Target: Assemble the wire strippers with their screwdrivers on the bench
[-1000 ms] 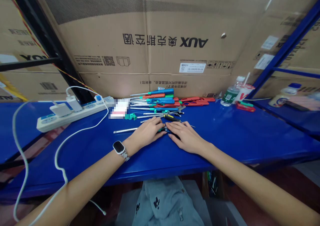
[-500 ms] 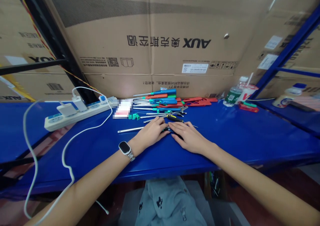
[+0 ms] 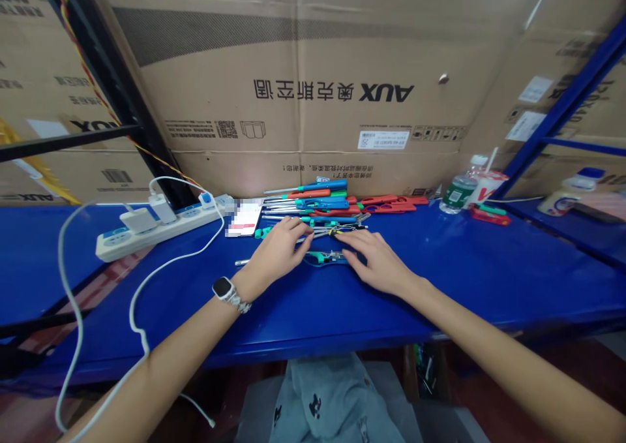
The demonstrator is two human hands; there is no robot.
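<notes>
My left hand (image 3: pixel 278 250), with a watch on its wrist, is over the blue table, its fingers apart above a long metal rod (image 3: pixel 241 262). To its right, my right hand (image 3: pixel 379 259) has its thumb and fingers spread. Between and below the hands lies a blue lighter-like tool (image 3: pixel 327 259) with a green part and thin wires. The right fingertips are at a dark screwdriver with a yellow band (image 3: pixel 334 233), partly hidden. Behind the hands are several blue (image 3: pixel 325 203) and red (image 3: pixel 391 203) long-necked lighters.
A white power strip (image 3: pixel 171 224) with chargers and a cable stands at the left. Beside the lighters lies a phone (image 3: pixel 245 218). At the right are a water bottle (image 3: pixel 458 192), a cup (image 3: pixel 490 185) and a red tool (image 3: pixel 491 216). Cardboard (image 3: pixel 220 71) rises behind.
My hands have moved apart, the left one to the left. The blue tool between them now shows more. The screwdriver is more covered by my right hand. The whole view has shifted slightly.
</notes>
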